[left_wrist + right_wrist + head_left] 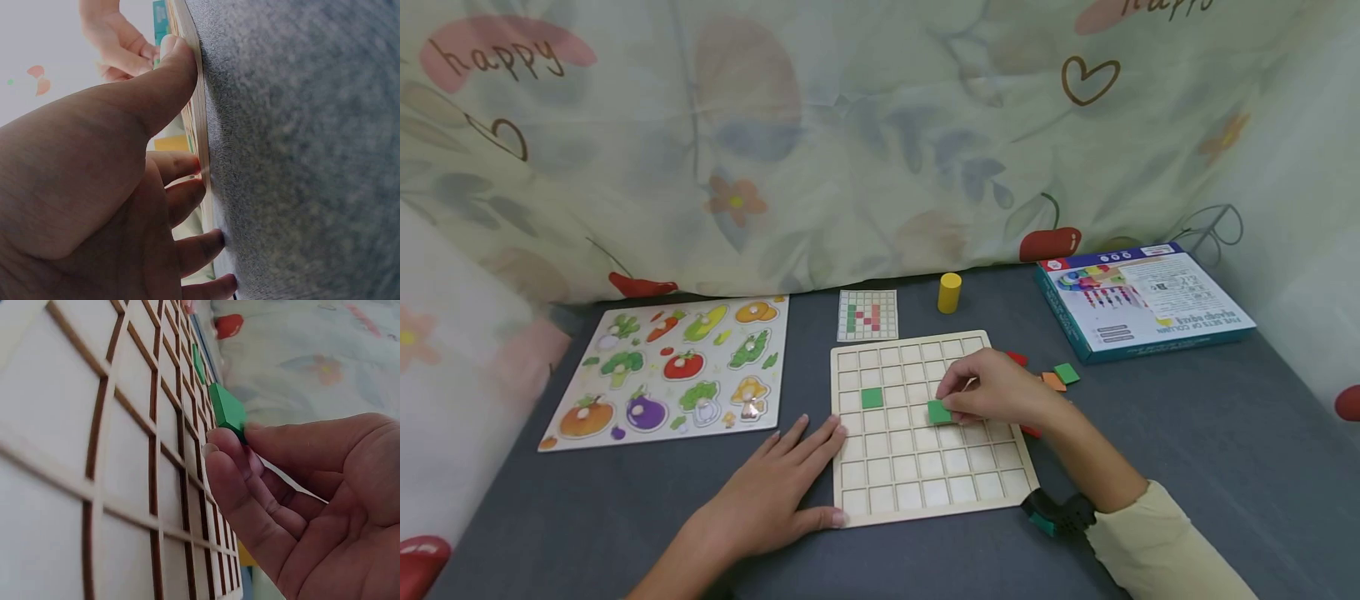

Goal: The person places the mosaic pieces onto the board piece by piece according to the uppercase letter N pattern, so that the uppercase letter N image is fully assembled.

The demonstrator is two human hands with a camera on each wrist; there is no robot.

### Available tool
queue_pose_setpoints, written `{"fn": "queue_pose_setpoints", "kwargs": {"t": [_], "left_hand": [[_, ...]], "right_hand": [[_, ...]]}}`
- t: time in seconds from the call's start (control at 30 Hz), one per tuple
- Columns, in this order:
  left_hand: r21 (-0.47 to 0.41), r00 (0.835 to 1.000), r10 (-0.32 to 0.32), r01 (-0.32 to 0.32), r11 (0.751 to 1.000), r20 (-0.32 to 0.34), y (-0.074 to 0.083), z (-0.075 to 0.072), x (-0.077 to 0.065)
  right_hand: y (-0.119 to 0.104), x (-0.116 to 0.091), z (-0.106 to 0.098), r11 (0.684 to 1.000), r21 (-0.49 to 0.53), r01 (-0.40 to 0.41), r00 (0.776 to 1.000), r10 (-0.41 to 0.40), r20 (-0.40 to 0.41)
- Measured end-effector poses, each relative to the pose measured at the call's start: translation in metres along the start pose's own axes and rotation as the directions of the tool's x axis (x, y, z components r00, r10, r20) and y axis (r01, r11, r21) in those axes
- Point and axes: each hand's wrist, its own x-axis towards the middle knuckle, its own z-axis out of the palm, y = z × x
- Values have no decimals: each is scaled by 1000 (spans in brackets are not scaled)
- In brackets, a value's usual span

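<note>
A wooden grid board (917, 467) with square cells lies on the table. One green square tile (872, 398) sits in a cell at its upper left. My right hand (1000, 387) pinches another green tile (229, 409) between thumb and fingers, close over the middle of the grid. My left hand (782, 483) lies with fingers spread at the board's left edge; in the left wrist view its thumb and fingertips (181, 203) touch that edge. Behind the board is a small pattern card (868, 316) with green, red and orange squares on a grid.
Loose tiles, including a green tile (1067, 373) and an orange tile (1053, 382), lie right of the board, partly behind my right hand. A yellow cylinder (950, 293) stands at the back. A vegetable puzzle board (670, 375) lies left, a game box (1150, 300) at the back right.
</note>
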Motion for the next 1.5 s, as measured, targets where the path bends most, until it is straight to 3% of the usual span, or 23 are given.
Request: {"fn": "queue_pose_setpoints", "kwargs": {"t": [0.2, 0.53, 1.03, 1.5], "left_hand": [[7, 1000, 2, -2, 1000, -2, 0, 0, 0], [3, 999, 23, -23, 1000, -27, -1, 1, -1], [-9, 999, 25, -25, 1000, -22, 0, -1, -1], [-19, 998, 42, -42, 999, -39, 0, -1, -2]], "right_hand": [[-8, 13, 12, 1000, -12, -27, 1000, 27, -3], [-21, 32, 35, 999, -40, 13, 1000, -13, 10], [-36, 44, 59, 998, -57, 3, 1000, -3, 3], [-37, 37, 68, 965, -244, 90, 993, -104, -45]]}}
